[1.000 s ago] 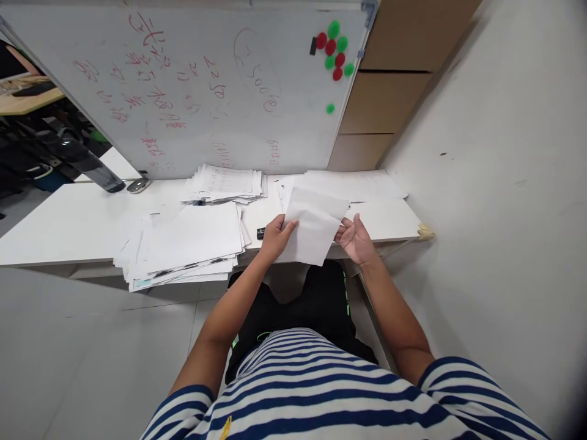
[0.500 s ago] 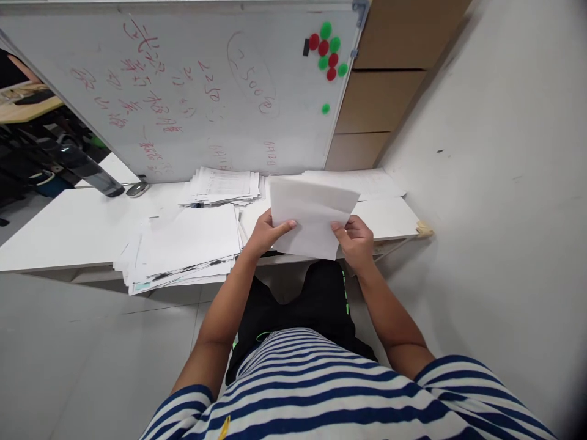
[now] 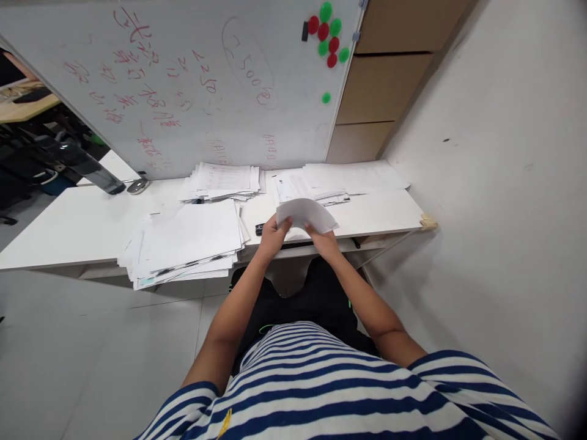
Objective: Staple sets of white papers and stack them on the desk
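Both hands hold a white sheet of paper [image 3: 305, 212] above the front edge of the desk, and it bows upward between them. My left hand [image 3: 274, 235] pinches its left side, thumb on the near face. My right hand [image 3: 324, 239] grips the lower right side, also with the thumb toward me; its other fingers are mostly hidden. Whether it is one sheet or more, I cannot tell. Just behind it lie printed papers [image 3: 293, 188]. A small black object [image 3: 259, 229] rests beside my left hand.
A large paper stack [image 3: 197, 235] overhangs the desk's front edge at left, with another stack [image 3: 224, 181] behind it. A dark bottle [image 3: 98, 174] and a computer mouse [image 3: 137, 186] stand farther left. Behind rises a whiteboard [image 3: 284, 134] with magnets; cardboard boxes [image 3: 385, 88] are at right.
The paper has gone from nearly flat and upright to bowed and lower. My right hand has moved left, closer to my left hand. Printed papers and the small black object now show.
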`<state>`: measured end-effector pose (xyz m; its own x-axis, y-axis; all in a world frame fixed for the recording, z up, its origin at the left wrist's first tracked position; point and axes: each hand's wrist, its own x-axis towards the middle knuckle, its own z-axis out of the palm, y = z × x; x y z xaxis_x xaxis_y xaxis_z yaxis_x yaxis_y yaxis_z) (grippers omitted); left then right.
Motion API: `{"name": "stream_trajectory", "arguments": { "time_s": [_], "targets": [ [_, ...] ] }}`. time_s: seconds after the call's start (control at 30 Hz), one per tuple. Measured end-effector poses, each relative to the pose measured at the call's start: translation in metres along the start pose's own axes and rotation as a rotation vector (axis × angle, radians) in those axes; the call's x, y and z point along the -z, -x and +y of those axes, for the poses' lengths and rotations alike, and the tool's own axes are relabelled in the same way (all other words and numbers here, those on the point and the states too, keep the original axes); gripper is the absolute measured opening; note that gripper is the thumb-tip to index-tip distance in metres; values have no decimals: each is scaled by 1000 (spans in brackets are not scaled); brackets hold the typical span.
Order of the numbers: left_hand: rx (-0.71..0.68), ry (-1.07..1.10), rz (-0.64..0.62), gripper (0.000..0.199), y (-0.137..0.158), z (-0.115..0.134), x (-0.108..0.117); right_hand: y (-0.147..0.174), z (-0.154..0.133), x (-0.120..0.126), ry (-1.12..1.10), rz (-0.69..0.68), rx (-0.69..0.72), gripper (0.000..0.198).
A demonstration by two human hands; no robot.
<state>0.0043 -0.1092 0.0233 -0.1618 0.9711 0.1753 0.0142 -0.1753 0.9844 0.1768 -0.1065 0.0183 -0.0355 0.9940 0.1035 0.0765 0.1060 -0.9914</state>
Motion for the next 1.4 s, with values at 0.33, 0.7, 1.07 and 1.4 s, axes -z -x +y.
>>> {"name": "stream_trajectory", "arguments": {
  "time_s": [0.33, 0.7, 1.07, 1.4],
  "targets": [
    [81, -5, -23, 42, 3, -40, 11, 0, 25, -15, 95, 15, -117, 49],
    [187, 132, 85, 46, 13, -31, 6, 2, 53, -9, -27, 114, -46, 62],
    [268, 278, -18, 52, 47, -23, -36, 65, 70, -5, -269, 341, -230, 46],
    [-129, -980, -133, 57, -13, -55, 55, 95, 104, 88, -42, 382, -417, 40]
  ]
}}
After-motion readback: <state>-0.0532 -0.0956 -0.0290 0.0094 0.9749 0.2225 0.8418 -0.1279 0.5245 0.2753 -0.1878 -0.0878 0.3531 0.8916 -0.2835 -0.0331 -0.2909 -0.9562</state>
